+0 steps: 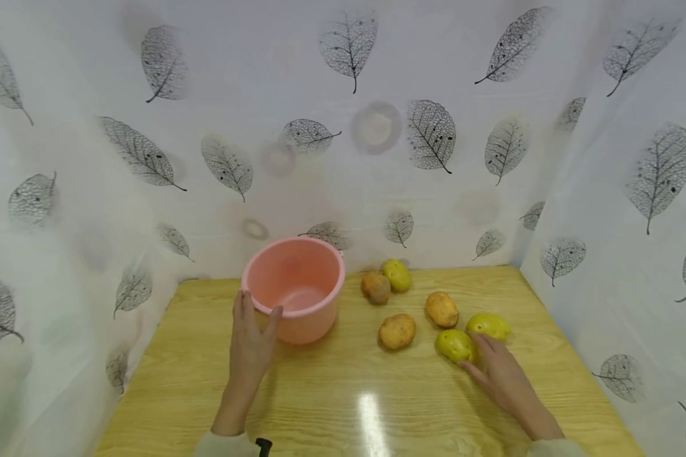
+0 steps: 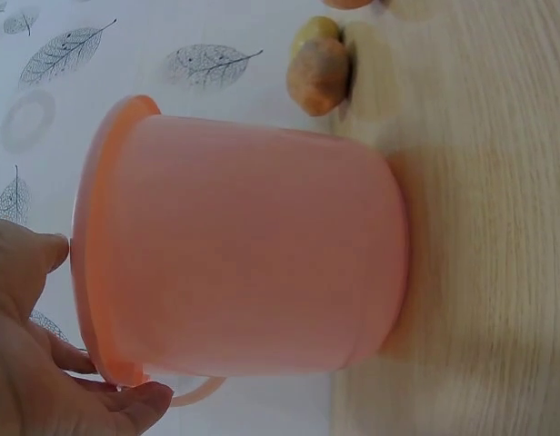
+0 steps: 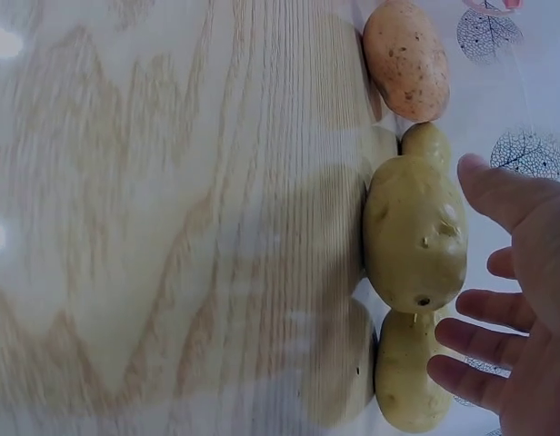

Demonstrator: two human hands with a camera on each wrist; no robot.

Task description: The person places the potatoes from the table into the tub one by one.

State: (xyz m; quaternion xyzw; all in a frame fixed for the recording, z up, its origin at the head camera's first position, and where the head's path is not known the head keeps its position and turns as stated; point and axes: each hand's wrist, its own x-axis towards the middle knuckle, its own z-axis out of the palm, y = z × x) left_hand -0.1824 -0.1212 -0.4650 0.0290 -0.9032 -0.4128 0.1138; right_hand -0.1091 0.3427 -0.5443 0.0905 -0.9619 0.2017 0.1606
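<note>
My left hand (image 1: 251, 346) is at the near left of a pink plastic bucket (image 1: 309, 327). Its thumb touches the front rim and its fingers lie along the left side of the rim, fairly straight. In the left wrist view, the fingertips (image 2: 155, 396) reach just past the bucket's lip. On the right, my right hand (image 1: 500, 374) is beside a yellow-green potato (image 1: 455, 346), thumb and fingers spread apart. A second yellow-green potato (image 1: 488, 327) lies just behind that one. From the right wrist view, the palm faces the nearer green potato (image 3: 415, 234) with the fingers extended.
Between bucket and right hand lie two tan potatoes, one nearer (image 1: 397, 331) and one farther right (image 1: 442, 310). Toward the back edge, a brownish potato (image 1: 375, 287) sits against a yellow-green one (image 1: 397, 275). A leaf-print curtain (image 1: 371, 190) encloses the wooden table (image 1: 331, 400).
</note>
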